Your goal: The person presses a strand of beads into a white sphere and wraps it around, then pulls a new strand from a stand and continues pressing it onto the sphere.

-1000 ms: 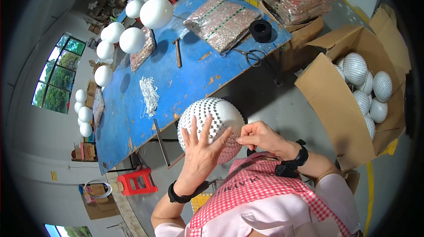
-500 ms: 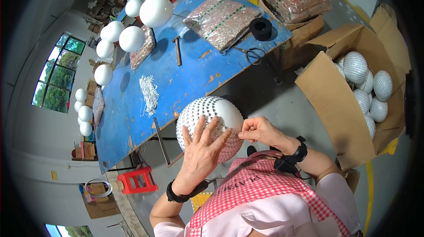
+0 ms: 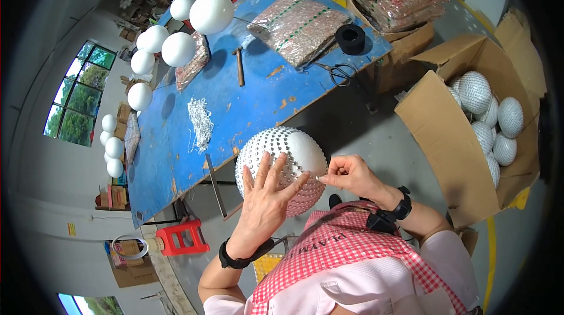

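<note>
Left hand [image 3: 258,200] first, from where I sit at the far end of the link: its fingers are spread wide across the near side of a large round white ball with rows of silvery studs [image 3: 288,143], thumb reaching to the right. I take that as a steadying touch, not a grip. In my view the ball sits between the near edge of the worn, chipped blue desk [image 3: 232,121] and the red-and-white checked cloth apron [image 3: 346,235]; whether it touches either, I cannot tell.

I judge it light for its bulk, probably a stiff foam core that would dent under a hard fingertip. Its studded left side should give plenty of friction, though the studs might work loose if dragged sideways. A smooth bare patch on the upper right would be slicker, so I would cradle the ball from opposite sides with flat palms, keeping pressure off single studs.

Just beside its right side, the right hand [image 3: 346,177] has thumb and forefinger pressed together, pinching a tiny pale bit [image 3: 318,178], too small for me to identify.

Farther right, well apart, an open brown cardboard carton [image 3: 449,156] holds smaller white textured balls [image 3: 474,91].
</note>
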The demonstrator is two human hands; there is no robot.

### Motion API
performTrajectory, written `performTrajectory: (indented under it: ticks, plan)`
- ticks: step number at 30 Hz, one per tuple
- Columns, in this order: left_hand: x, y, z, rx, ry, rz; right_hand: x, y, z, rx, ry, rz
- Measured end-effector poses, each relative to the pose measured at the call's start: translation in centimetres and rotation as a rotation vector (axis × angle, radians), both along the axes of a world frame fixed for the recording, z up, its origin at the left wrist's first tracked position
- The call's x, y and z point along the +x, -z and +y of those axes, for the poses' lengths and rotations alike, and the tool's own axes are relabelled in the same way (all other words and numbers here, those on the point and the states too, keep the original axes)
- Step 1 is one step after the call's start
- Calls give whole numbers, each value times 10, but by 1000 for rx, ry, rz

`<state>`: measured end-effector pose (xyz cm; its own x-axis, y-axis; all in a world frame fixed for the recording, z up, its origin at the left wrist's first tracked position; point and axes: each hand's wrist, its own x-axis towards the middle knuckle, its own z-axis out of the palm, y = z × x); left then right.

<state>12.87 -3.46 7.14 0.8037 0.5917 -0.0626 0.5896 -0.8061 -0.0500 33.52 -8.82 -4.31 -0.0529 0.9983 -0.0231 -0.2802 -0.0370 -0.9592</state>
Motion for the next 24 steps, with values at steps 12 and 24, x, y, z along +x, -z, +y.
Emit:
performTrajectory:
  ticks: [12,24]
  plan:
    - [1,-1,-2,9,8,5,4,3,4,-59,-85,5]
    - [0,-2,-2,0,8,3,3,6,9,-99,-121,0]
